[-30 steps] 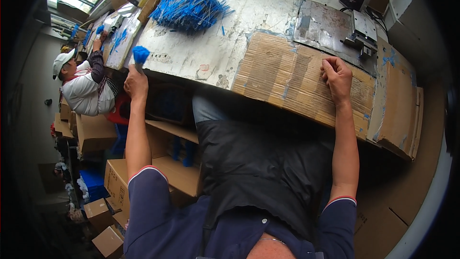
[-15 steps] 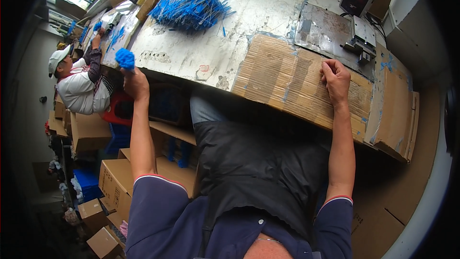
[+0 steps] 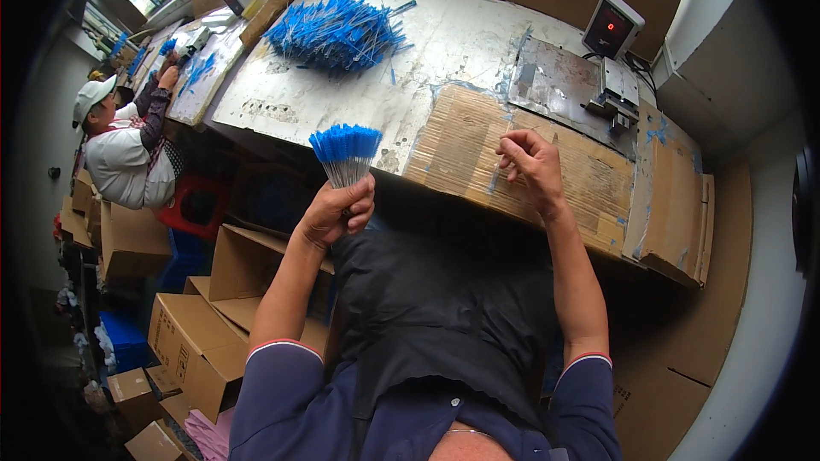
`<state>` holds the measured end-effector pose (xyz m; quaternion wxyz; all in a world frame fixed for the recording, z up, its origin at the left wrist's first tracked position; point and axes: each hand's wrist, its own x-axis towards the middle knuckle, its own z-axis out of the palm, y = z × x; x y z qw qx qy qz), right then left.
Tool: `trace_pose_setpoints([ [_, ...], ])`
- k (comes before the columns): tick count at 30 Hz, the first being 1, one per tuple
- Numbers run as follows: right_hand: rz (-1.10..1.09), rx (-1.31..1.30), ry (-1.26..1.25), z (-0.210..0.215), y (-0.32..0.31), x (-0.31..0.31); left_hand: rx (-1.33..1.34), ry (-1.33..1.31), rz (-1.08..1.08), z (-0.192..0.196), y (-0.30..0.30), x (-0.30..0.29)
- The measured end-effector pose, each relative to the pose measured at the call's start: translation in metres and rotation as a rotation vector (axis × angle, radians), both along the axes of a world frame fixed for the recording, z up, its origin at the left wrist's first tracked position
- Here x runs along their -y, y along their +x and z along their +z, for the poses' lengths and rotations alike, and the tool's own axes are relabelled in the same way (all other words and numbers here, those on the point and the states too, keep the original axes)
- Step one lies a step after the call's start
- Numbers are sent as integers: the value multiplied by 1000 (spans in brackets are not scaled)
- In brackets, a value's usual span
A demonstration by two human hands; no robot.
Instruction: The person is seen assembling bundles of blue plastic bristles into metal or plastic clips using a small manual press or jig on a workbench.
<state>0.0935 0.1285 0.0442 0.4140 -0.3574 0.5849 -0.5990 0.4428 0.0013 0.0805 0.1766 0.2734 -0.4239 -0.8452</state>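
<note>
honestly the left hand [image 3: 336,207] is gripping the probably light, bendy blue-tipped bundle [image 3: 346,145] by its thin stems [image 3: 346,173], best spot imo, right hand [image 3: 536,166] hovering loosely curled, empty.

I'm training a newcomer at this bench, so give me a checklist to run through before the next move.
1. Left hand grips the bundle of blue-tipped sticks: ok.
2. Blue tips gathered at the top end: ok.
3. Right hand free: ok, nothing visible in it.
4. Right hand clear of the cardboard sheet: cannot tell.
5. Digital display lit: ok.
6. Number of sticks in the bundle: cannot tell.
</note>
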Motion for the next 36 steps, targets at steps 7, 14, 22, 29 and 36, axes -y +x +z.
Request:
trace_pose_setpoints([
  [7,508,480,-274,24,85,24,-46,246,-397,-20,-52,-51],
  [14,469,721,-15,31,101,1,-106,415,-570,-32,-57,-69],
  [22,61,633,-117,20,115,5,278,-319,-199,-33,-61,-73],
  [29,-127,429,-93,25,149,17,659,-1089,250,-38,-71,-91],
  [36,-132,-169,-155,29,104,44,821,-1114,473,-34,-4,-9],
])
